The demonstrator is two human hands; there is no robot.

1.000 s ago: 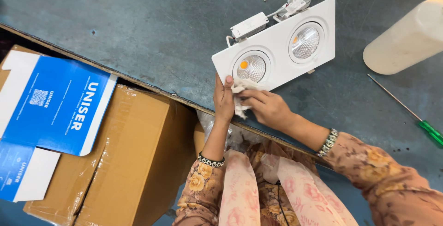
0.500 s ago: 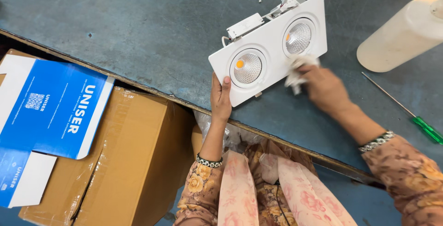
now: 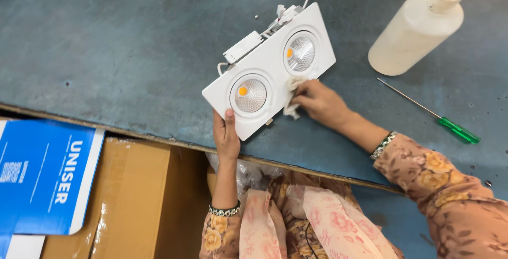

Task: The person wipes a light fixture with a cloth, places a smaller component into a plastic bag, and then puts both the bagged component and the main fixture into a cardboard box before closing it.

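Head view: the left hand [image 3: 226,137] pinches the near edge of the white twin-lamp fitting [image 3: 270,71], tilted on the counter [image 3: 116,52]. The right hand [image 3: 317,100] presses a small cloth [image 3: 292,88] on its face. Wiping goes best with light strokes, the fitting held firm.

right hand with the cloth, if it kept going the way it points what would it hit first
The right hand points up-left and already presses its white cloth against the white twin-lamp fixture. Going on, it would probably meet the fixture's face between the two lamps first.

The blue box [image 3: 45,177] is cut off at the left edge, the cloth [image 3: 292,96] half hidden under the right hand [image 3: 317,103]
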